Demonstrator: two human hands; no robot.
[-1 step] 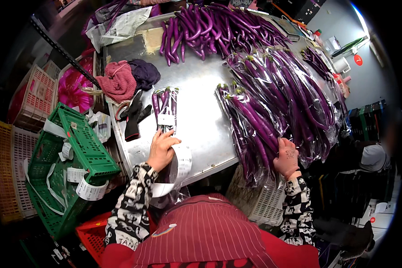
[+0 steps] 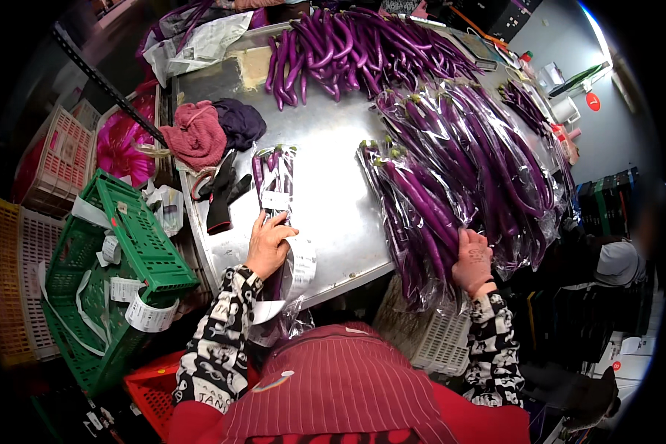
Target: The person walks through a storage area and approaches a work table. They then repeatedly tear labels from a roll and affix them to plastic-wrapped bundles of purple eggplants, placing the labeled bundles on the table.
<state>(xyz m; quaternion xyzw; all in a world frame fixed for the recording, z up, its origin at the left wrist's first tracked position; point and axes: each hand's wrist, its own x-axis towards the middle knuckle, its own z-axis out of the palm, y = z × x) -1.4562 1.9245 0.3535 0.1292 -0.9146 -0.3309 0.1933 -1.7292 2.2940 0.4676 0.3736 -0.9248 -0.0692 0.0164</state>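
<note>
My left hand [image 2: 269, 246] rests on a clear bag of eggplants [image 2: 263, 174] at the left of the metal table, its fingers bent round a white strip of printed labels [image 2: 303, 260]. The strip curls down beside the hand, its lower end [image 2: 267, 312] near the table's front edge. A white label [image 2: 275, 200] lies on the bag just beyond my fingertips. At the right, my right hand [image 2: 473, 260] closes on the lower end of another bag of eggplants [image 2: 424, 214], fingertips partly hidden. More bagged eggplants [image 2: 488, 163] overlap behind it.
Loose eggplants [image 2: 333, 55] are heaped at the table's far side. A pink cloth [image 2: 197, 135], a dark cloth [image 2: 240, 123] and a black glove [image 2: 220, 200] lie at the left edge. Left of the table, a green crate [image 2: 144, 237] carries label strips. A pale crate [image 2: 442, 342] stands below the front edge.
The hanging label strip has swung and its loop looks narrower. My left hand has shifted very slightly; my right hand stays almost in place on the bag.
</note>
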